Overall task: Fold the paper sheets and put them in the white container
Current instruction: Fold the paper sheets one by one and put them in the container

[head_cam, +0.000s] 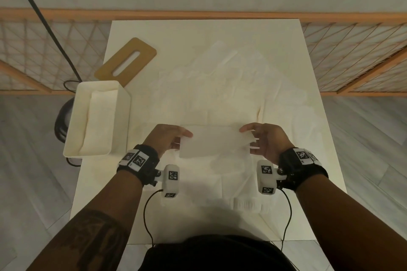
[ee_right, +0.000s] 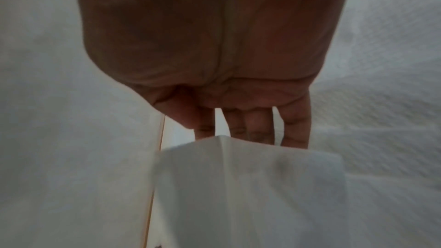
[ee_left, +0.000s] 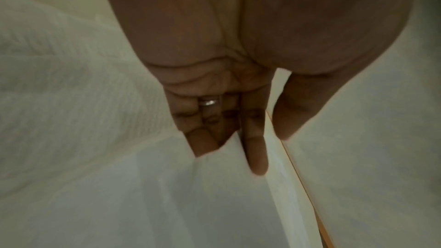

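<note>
Holding folded paper sheet (head_cam: 214,141) just right of white container (head_cam: 97,119), above desk (head_cam: 286,35); your left hand (head_cam: 167,137) and right hand (head_cam: 267,139) pinch its ends. Risk: thin sheet sags, fold springs open, or snags on container rim.

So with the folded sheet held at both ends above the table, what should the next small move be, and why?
Probably carry the folded sheet leftward toward the white container. The left hand and right hand each hold one end, it looks already folded to a narrow rectangle, and the container stands open at the table's left edge with folded paper already inside.
</note>
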Demonstrator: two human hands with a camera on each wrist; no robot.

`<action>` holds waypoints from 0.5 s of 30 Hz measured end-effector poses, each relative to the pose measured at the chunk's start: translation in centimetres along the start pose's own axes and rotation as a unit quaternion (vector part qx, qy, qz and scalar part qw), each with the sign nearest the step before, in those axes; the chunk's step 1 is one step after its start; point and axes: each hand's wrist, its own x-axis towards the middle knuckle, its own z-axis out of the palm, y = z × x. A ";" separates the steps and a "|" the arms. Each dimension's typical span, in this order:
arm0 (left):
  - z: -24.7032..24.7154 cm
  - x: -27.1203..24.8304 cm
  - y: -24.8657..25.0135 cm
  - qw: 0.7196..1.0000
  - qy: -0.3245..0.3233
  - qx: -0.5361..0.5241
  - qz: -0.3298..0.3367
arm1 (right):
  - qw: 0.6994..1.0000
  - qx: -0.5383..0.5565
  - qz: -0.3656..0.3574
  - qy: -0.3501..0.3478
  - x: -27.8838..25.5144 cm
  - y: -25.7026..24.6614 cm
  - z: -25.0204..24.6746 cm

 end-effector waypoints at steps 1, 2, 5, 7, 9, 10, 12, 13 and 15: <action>0.2 -0.1 0.0 0.999 0.018 0.033 0.018 | 1.000 -0.009 -0.004 0.002 -0.1 0.0 0.2; 0.3 -0.4 0.1 0.994 0.034 0.090 0.046 | 0.999 -0.036 -0.017 0.009 -0.2 0.1 0.5; 0.5 -2.3 0.5 0.970 0.068 0.212 0.100 | 0.986 -0.144 -0.079 0.020 -0.7 0.9 0.8; 0.5 -3.8 0.0 0.967 0.080 0.220 0.105 | 0.971 -0.213 -0.107 0.022 -1.0 1.6 0.8; 0.7 -4.8 -1.1 0.968 0.082 0.219 0.090 | 0.947 -0.294 -0.125 0.038 -1.2 2.2 1.1; 0.9 -5.0 -1.9 0.967 0.085 0.227 0.079 | 0.934 -0.330 -0.133 0.047 -1.0 2.6 1.3; 1.3 -4.9 -3.3 0.963 0.095 0.244 0.064 | 0.908 -0.386 -0.149 0.064 -0.6 3.1 1.9; 1.5 -4.6 -3.8 0.960 0.103 0.253 0.064 | 0.896 -0.408 -0.161 0.073 -0.3 3.3 2.3; 1.9 -4.1 -4.4 0.947 0.113 0.291 0.070 | 0.863 -0.459 -0.192 0.093 0.2 3.7 2.8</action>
